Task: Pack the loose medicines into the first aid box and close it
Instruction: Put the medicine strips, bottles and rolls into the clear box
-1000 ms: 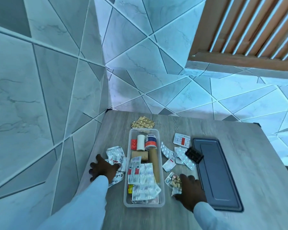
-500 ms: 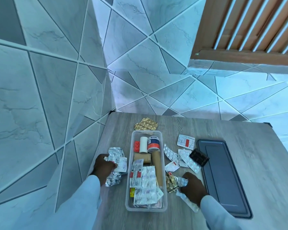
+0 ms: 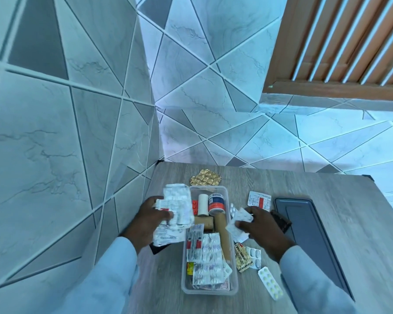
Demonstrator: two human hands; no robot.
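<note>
Nearest us, on the worktop [image 3: 270, 184], a white blister strip [image 3: 270, 283] lies loose, right of the clear first aid box [image 3: 234, 288]. The box stands open mid-worktop, holding blister packs, a brown roll, a white roll and a red-and-white bottle [image 3: 216, 202]. Our left hand [image 3: 149, 219] grips a bundle of silver blister packs [image 3: 176, 211], raised just left of the box. Our right hand [image 3: 262, 228] is closed on white blister strips [image 3: 241, 219] at the box's right wall. The grey lid [image 3: 313, 234] lies to the right. A red-marked packet [image 3: 259, 201] and gold foil strips [image 3: 205, 177] lie further off.
</note>
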